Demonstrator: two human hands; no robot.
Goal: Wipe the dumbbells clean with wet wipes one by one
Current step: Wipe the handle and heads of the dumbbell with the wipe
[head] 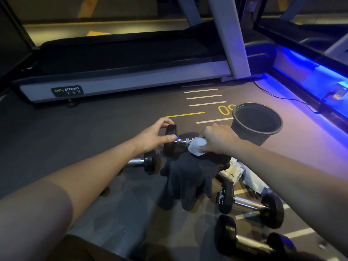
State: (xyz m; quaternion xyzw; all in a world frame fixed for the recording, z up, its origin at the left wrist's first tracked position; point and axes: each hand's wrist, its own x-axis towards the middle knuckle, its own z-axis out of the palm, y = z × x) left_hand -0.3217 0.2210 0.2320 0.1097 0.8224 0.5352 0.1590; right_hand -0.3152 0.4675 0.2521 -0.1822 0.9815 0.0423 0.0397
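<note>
Head view, left grip: my left hand (157,135) pinched the black end weight of the dumbbell (172,141) between thumb and curled fingers, I judged to steady it.
Head view, right grip: my right hand (216,141) pinched the wet wipe (196,146) around the chrome handle, where the rubbing went on.
Dumbbell: held above a dark cloth (188,178), probably to keep it off the floor.
Others: 3 dumbbells lay on the floor nearby.
Floor: grey gym flooring (94,129) with painted lines.
Room: treadmill (122,80) beyond, black bucket (257,121) to the right, blue strip lighting.

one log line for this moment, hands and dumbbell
left hand: grips dumbbell end | right hand: wipes handle with wet wipe | bin: beyond right hand
</note>
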